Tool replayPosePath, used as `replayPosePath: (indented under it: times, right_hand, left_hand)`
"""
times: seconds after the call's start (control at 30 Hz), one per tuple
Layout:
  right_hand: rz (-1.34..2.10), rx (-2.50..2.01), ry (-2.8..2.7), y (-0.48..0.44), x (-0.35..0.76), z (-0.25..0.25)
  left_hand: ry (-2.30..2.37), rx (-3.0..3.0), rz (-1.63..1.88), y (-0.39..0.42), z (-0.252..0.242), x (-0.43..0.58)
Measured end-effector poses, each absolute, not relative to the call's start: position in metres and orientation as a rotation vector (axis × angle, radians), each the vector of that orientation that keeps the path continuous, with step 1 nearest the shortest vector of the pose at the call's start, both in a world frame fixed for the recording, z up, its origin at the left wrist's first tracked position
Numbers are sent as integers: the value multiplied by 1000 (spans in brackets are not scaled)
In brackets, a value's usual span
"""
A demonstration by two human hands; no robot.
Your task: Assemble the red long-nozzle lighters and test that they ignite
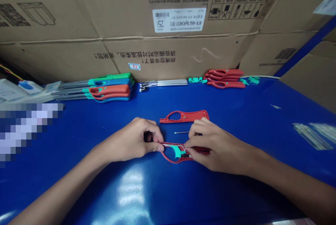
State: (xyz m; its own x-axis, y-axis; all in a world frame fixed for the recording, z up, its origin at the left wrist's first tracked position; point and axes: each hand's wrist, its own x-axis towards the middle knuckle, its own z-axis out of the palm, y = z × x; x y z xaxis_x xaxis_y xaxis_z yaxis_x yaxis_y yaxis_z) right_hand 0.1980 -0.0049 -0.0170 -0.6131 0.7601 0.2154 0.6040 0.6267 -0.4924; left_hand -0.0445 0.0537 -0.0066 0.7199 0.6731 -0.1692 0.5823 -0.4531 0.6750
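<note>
A red lighter handle half-shell [175, 162] lies open side up on the blue table, with a green trigger [177, 152] and thin white wires [168, 144] inside. My left hand [139, 139] pinches the shell's narrow front end, thumb and fingers together where the wires run out. Over the shell's wider part is my right hand [214, 144], its fingertips closed at the shell beside the trigger and the wire loop. That hand hides the rear of the shell. Just beyond lies the other red half-shell [193, 116]. A thin metal screwdriver shaft [181, 133] shows between the halves, its other end hidden by my right hand.
Finished-looking lighters [110, 90] are stacked at the back left. Metal tubes with wires [172, 82], green rings [194, 80], red shells [225, 77] and green triggers [253, 80] line the back against a cardboard wall [126, 56]. Clear bags [312, 135] lie at right.
</note>
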Motion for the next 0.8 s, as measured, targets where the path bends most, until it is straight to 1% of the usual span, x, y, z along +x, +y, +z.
replayPosePath:
  times: [0.2, 0.43, 0.53, 0.7, 0.8]
  right_hand:
    - [572, -1074, -2521, -7, 201, -15]
    - [534, -1079, -2576, -8, 201, -14]
    - [421, -1058, -2663, -9, 200, -15]
    - [68, -1013, -2803, -13, 199, -14]
    - [4, -975, -2819, -15, 198, -11]
  left_hand:
    - [944, 2180, 151, 54, -7, -44]
    - [936, 2178, 140, 53, -6, -44]
    - [932, 2179, 141, 53, -6, -44]
    - [918, 2183, 130, 53, -5, -44]
    - [924, 2205, 124, 53, -6, -44]
